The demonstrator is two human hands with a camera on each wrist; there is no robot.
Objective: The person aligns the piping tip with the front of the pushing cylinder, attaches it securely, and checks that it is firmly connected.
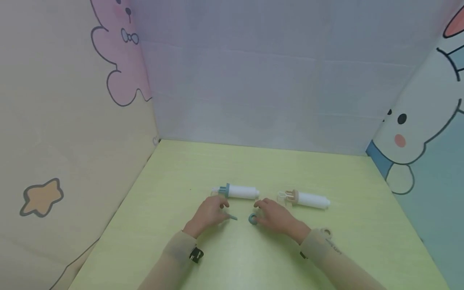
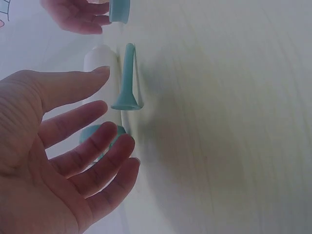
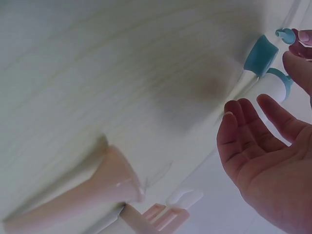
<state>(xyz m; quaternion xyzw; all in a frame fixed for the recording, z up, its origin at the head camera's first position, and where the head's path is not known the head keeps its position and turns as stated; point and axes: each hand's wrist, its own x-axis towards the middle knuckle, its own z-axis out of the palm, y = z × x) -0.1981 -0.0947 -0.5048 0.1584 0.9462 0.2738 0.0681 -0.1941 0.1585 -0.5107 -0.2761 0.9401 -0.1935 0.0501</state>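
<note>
My left hand point(image 1: 210, 211) hovers near a small teal trumpet-shaped piece point(image 2: 127, 80) that lies on the table, flared end toward the fingers. Loosely bent fingers point(image 2: 105, 146) with nothing between them show in the left wrist view. Over a short teal ring point(image 1: 252, 218) is my right hand point(image 1: 276, 216), its thumb close beside the ring. In the right wrist view the ring's side point(image 3: 261, 56) shows past the relaxed fingers. Just beyond both hands lies a white cylinder point(image 1: 242, 191) with a teal pronged end point(image 1: 223, 190).
To the right lies a second white cylinder point(image 1: 312, 200) with a pink pronged end point(image 1: 292, 196). A pink trumpet-shaped piece point(image 3: 102, 190) lies near my right forearm. A pale ring point(image 1: 326, 232) sits beside the right sleeve. Printed walls stand around the table point(image 1: 261, 262).
</note>
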